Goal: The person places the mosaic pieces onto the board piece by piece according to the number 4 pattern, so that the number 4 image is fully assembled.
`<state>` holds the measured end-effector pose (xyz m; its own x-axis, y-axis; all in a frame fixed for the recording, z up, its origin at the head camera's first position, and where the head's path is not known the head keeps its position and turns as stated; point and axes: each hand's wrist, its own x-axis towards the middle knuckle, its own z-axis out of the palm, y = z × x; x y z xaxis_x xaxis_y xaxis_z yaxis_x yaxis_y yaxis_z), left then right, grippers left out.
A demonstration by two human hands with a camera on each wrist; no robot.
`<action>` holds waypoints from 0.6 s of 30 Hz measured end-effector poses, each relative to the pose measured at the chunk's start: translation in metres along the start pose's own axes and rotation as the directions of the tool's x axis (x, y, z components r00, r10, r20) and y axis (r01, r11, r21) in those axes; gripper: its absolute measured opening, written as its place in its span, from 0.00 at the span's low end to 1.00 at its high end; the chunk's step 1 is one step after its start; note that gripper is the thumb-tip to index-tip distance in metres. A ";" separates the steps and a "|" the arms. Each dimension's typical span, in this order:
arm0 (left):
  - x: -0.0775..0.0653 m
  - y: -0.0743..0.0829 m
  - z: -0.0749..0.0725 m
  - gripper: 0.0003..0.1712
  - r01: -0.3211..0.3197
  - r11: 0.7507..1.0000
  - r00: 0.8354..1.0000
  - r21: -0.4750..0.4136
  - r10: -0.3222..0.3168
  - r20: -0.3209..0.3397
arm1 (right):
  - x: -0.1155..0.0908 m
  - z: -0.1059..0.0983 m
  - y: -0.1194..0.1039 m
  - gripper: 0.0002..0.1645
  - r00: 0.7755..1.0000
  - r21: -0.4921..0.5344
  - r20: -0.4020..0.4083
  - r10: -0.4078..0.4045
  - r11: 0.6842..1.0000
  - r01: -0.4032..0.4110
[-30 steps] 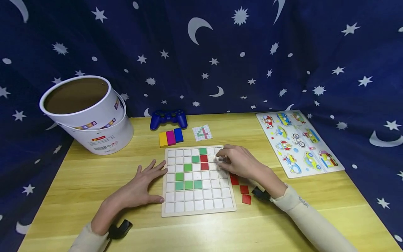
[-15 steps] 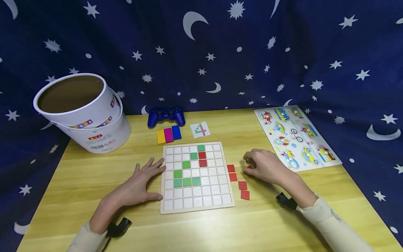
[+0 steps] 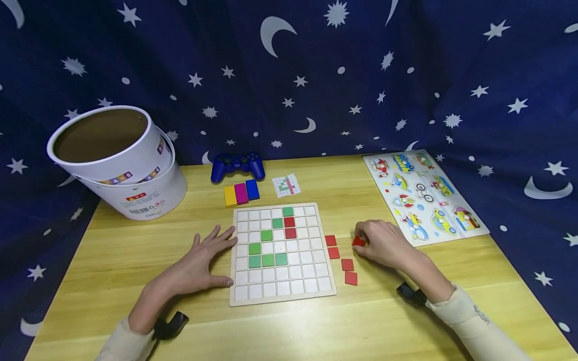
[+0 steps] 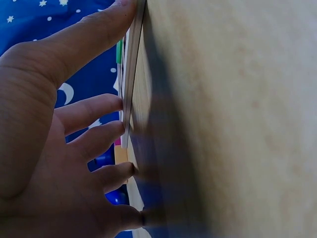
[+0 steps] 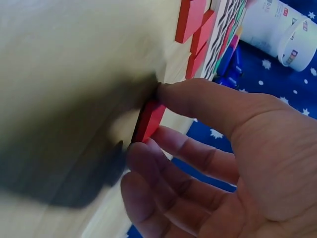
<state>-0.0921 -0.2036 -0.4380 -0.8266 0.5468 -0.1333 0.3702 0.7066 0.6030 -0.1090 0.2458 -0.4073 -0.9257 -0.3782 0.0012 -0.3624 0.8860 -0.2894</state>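
A square wooden grid board (image 3: pixel 311 286) with white cells lies flat, several green tiles (image 3: pixel 268 259) in a diagonal and a row. Two red tiles (image 3: pixel 290 227) sit in its upper cells. Fingers spread, my left hand (image 3: pixel 191 268) rests against the board's left edge; the left wrist view shows its thumb and two fingertips at the edge (image 4: pixel 130 74). Off the board's right side, my right hand (image 3: pixel 386 244) pinches a loose red square tile (image 5: pixel 150 119) between thumb and fingers, close over the table. More red tiles (image 3: pixel 347 264) lie between that hand and the board.
Behind the board are yellow, magenta and blue blocks (image 3: pixel 242 193), a small pattern card (image 3: pixel 286 185) and a blue game controller (image 3: pixel 238 166). A white bucket (image 3: pixel 153 198) stands back left. A picture puzzle board (image 3: pixel 424 200) lies back right, just beyond my right hand.
My right hand has moved right, from over the board's upper right to the table beside it, and its fingers have closed on a red tile. The left hand stays at the board's edge.
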 end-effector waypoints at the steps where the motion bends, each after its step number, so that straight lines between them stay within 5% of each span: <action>1: 0.000 0.000 0.000 0.54 0.002 1.000 1.000 0.000 -0.002 -0.001 | 0.001 0.000 -0.002 0.11 1.000 -0.004 -0.008 -0.010 1.000 0.010; 9: 0.000 0.002 -0.002 0.54 0.000 1.000 1.000 0.009 0.000 -0.002 | 0.013 0.002 -0.025 0.11 0.990 0.020 -0.078 -0.121 0.992 0.123; 18: 0.000 0.001 0.000 0.54 0.008 1.000 1.000 0.007 -0.008 0.016 | 0.030 0.011 -0.059 0.11 0.968 0.059 -0.056 -0.244 0.967 0.248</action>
<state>-0.0921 -0.2027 -0.4377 -0.8228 0.5481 -0.1505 0.3664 0.7139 0.5968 -0.1147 0.1794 -0.4004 -0.8136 -0.5677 0.1253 -0.5732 0.7472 -0.3362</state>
